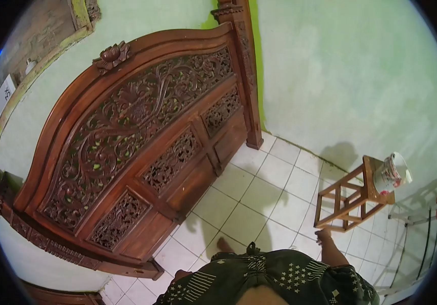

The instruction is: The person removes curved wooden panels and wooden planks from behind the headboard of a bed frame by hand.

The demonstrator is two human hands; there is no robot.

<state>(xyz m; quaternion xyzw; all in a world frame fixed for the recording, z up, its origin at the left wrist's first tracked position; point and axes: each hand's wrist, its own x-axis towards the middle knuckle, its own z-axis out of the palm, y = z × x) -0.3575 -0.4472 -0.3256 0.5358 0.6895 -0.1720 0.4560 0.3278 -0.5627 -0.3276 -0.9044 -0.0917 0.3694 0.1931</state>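
Observation:
My right hand (324,236) hangs low beside the wooden stool (367,190), near its front leg. Its small fingers look loosely apart, with nothing visible in them; whether it touches the stool I cannot tell. Of my left side, only a bit of skin (181,274) shows past the dark patterned garment (289,274); the fingers are hidden. Closest to that side stands a large carved brown wooden headboard (165,137), tilted in view, with openwork panels and a flower crest (111,55). On the stool sits a white bucket (389,175) with printed markings.
White floor tiles (244,218) lie between the headboard and the stool. A bare foot (223,245) shows on them. The pale green wall (340,76) rises behind. At the right edge is a metal frame (422,223), perhaps a ladder. A white box (3,96) sits at upper left.

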